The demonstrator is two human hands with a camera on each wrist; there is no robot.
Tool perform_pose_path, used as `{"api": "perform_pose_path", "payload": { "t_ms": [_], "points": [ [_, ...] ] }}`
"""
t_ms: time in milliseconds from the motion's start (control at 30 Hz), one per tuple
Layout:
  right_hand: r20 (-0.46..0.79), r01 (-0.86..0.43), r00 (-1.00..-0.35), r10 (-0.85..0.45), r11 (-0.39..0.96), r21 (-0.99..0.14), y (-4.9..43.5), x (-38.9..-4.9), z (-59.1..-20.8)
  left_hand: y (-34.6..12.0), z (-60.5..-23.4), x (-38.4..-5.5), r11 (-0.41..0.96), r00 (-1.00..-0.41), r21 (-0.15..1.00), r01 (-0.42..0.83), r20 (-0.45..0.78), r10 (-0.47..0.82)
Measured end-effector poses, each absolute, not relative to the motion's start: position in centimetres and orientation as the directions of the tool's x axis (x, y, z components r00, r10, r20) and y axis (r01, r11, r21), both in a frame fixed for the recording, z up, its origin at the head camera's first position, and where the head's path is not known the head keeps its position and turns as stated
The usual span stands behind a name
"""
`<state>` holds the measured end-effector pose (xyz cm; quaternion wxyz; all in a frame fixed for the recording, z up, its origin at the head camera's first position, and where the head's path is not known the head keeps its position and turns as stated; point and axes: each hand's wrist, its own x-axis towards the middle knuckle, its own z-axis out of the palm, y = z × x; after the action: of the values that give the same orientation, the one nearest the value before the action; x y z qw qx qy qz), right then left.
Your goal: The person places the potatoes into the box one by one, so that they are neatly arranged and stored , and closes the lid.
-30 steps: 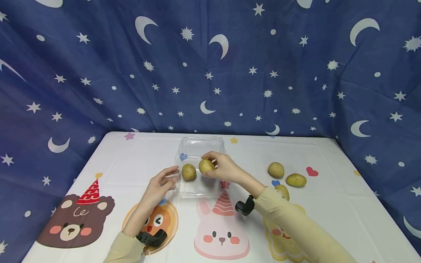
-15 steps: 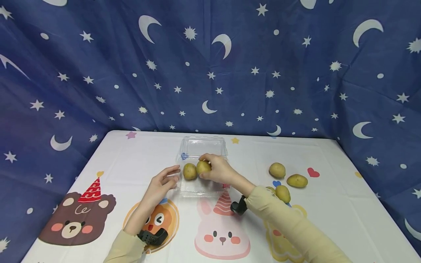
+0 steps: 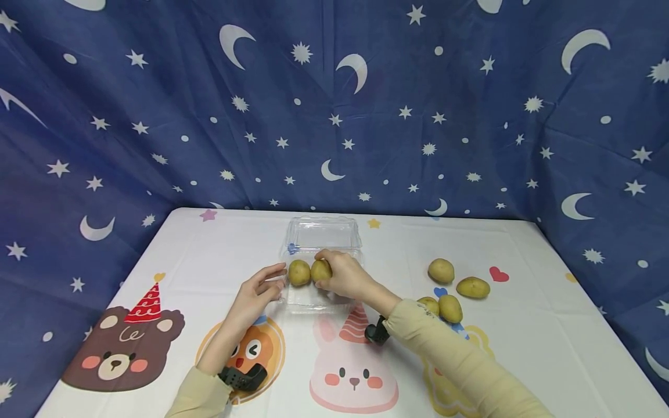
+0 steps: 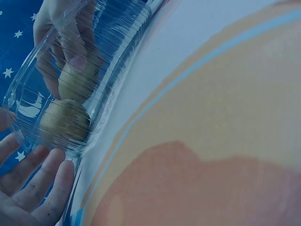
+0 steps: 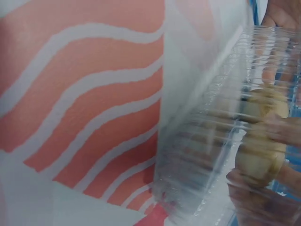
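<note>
I see the right hand, fingers pinching one potato, and the left hand, fingers spread; hasty release may make the second potato roll inside the clear container.

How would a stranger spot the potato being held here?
On the white table, find the open clear container. In its nearer half, look just right of the left potato. There is the held potato, the only one the right hand grips.

Long pale-yellow sleeves, softly creased — two black wrist cameras, small, curved
</note>
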<state>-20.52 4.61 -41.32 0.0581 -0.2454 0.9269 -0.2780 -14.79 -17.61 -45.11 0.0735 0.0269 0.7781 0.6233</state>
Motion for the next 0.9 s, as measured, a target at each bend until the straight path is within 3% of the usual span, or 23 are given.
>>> {"api": "perform_pose_path", "payload": {
  "t_ms": [300,900],
  "points": [
    [0.041,-0.407,-0.889,-0.456,0.746,-0.527,4.81,-20.45,-41.88,-17.72,-45.10,-14.66,0.217,-0.988,0.975,-0.043,-0.074,0.136],
    [0.097,-0.493,-0.857,-0.506,0.752,-0.436,5.35,-20.13,-42.20,-17.56,-44.90,-14.72,0.218,-0.988,0.975,-0.044,-0.074,0.133]
  ]
}}
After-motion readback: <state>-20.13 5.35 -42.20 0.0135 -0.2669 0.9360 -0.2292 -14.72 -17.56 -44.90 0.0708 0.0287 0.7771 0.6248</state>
